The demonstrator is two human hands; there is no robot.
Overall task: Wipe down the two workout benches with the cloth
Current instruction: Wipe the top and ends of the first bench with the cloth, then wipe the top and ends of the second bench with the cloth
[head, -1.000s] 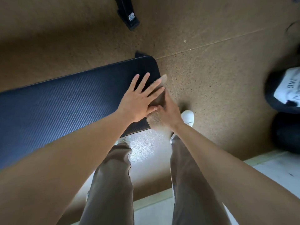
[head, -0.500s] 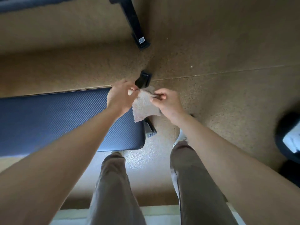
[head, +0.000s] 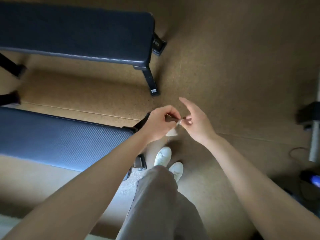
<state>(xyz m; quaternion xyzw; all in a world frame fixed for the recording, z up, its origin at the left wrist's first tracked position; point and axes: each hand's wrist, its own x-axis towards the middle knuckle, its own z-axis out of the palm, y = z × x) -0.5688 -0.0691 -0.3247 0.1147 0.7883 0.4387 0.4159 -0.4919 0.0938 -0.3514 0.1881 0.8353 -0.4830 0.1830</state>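
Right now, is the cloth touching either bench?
No, the left hand pinches the cloth in the air past the near bench end, above the floor.

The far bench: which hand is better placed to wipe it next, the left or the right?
Left, I think. The left hand grips the cloth, which hangs below it, and the far bench lies on that side. The right hand has its forefinger straight.

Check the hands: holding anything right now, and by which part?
The left hand pinches the cloth by its upper edge; a corner hangs below. The right hand has fingertips at that edge; whether it grips cannot be told.
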